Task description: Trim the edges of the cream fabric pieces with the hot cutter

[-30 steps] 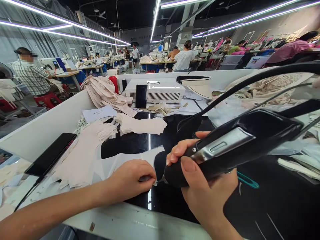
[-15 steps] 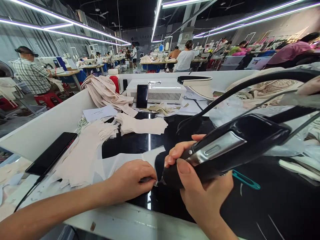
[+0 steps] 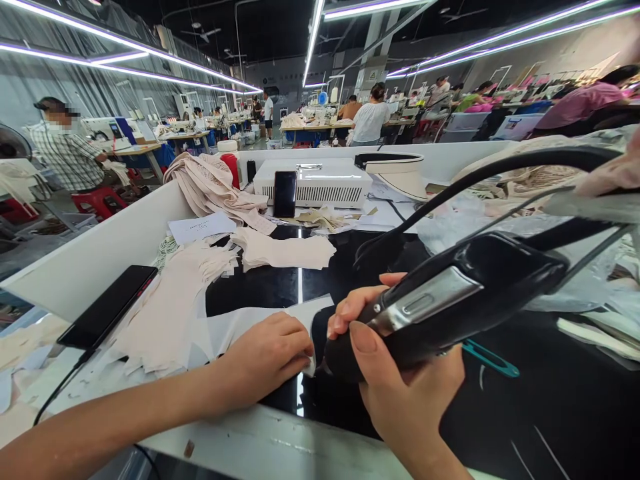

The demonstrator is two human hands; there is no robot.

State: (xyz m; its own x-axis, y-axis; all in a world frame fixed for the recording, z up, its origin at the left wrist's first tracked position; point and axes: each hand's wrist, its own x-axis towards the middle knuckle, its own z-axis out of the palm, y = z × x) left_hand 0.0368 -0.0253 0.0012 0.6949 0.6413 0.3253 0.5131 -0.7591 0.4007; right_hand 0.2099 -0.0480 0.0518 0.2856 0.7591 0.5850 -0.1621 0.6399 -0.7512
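My right hand [image 3: 395, 360] is wrapped round a black corded hand tool [image 3: 465, 287] with a silver plate on its side, its thumb lying along the body. The tool's rounded tip points left and down over the glossy black work surface. My left hand [image 3: 273, 357] pinches the edge of a thin white fabric piece [image 3: 313, 310], just left of the tip. Whether the tip touches the fabric I cannot tell. A thick black cable [image 3: 500, 163] arches from the tool to the upper right.
Pale pink cut fabric pieces [image 3: 163, 303] lie piled on the left beside a black phone [image 3: 107, 307]. More pieces [image 3: 285, 250] lie ahead. A white vented box [image 3: 320, 180] stands behind, with another phone [image 3: 285, 193] leaning on it. A teal tool [image 3: 490, 358] lies right. Several people work beyond.
The tool's rear end has shifted slightly left and down in the picture. My left hand has moved very slightly up, still at the fabric edge.
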